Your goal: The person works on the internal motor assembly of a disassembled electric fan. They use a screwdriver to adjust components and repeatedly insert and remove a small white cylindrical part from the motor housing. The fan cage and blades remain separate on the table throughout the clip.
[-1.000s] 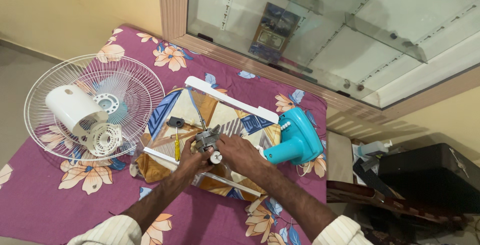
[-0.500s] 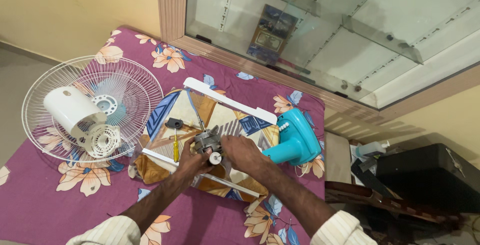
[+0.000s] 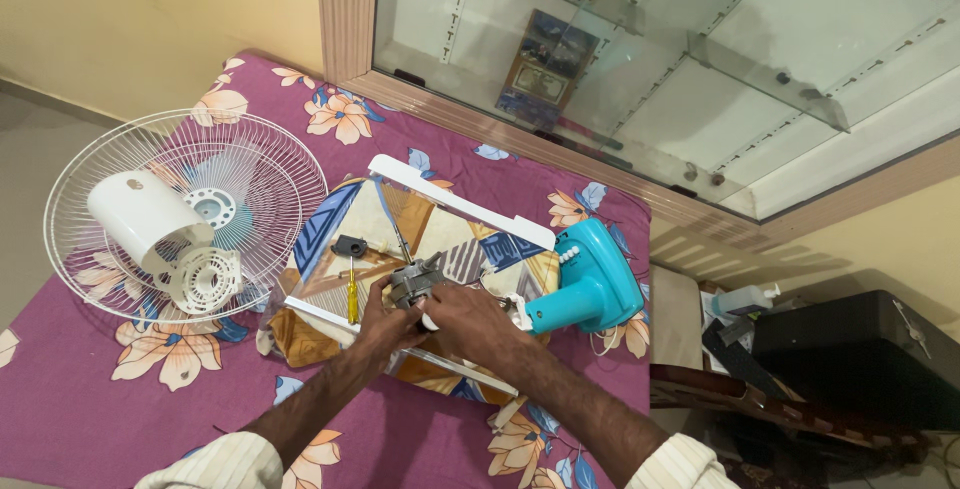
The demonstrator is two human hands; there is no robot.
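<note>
Hands met on the grey fan motor (image 3: 418, 279): my left hand (image 3: 385, 321) and right hand (image 3: 468, 321) both gripped it. I judged it could slip onto the yellow screwdriver (image 3: 352, 299) if either hold loosened.

This looks like a room in a home: a bed or mattress under a purple floral sheet (image 3: 120, 419), a wood-framed glass showcase (image 3: 640, 79) set into painted yellow walls (image 3: 150, 19).
</note>
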